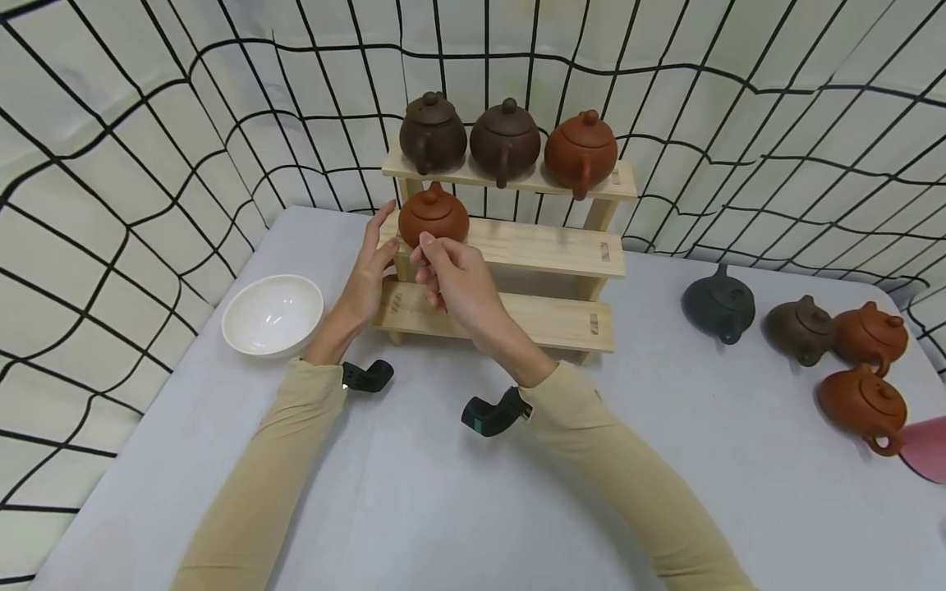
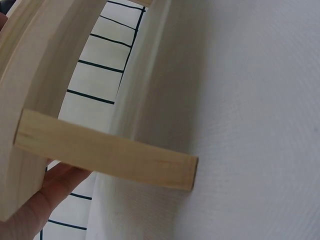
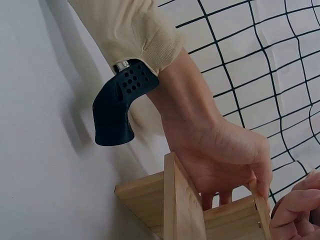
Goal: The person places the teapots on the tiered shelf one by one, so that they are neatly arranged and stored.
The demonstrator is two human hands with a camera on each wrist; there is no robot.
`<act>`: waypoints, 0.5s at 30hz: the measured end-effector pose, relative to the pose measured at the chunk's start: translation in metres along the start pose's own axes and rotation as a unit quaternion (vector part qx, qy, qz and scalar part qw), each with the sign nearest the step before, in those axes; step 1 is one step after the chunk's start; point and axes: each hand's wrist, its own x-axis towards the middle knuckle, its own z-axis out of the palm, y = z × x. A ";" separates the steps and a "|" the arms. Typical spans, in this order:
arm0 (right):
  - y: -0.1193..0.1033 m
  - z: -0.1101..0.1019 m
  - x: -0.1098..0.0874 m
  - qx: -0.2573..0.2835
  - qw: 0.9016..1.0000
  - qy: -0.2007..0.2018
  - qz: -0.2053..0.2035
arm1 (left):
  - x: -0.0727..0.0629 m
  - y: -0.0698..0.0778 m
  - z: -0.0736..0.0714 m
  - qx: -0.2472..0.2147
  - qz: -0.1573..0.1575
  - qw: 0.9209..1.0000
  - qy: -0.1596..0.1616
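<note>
A reddish-brown clay teapot (image 1: 433, 215) sits at the left end of the middle shelf of a stepped wooden stand (image 1: 547, 246). My right hand (image 1: 466, 287) is at its front, thumb and forefinger pinched together against the pot; the part between them is hidden by the fingers. Curled right fingers (image 3: 300, 210) show at the edge of the right wrist view. To the left of the pot, my left hand (image 1: 362, 283) lies along the stand's end, fingers extended and thumb near the pot. In the left wrist view, the stand partly covers this hand (image 2: 32, 215).
Two dark brown teapots (image 1: 506, 139) and a reddish one (image 1: 581, 152) line the top shelf. A white bowl (image 1: 273, 316) stands left. Several teapots, including a dark grey one (image 1: 718, 304), are at right near a pink object (image 1: 927, 447). Black-lined netting surrounds the table.
</note>
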 end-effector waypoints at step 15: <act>-0.001 0.004 -0.005 -0.006 1.000 0.002 0.018 | 0.001 -0.001 -0.001 -0.011 0.004 1.000 0.006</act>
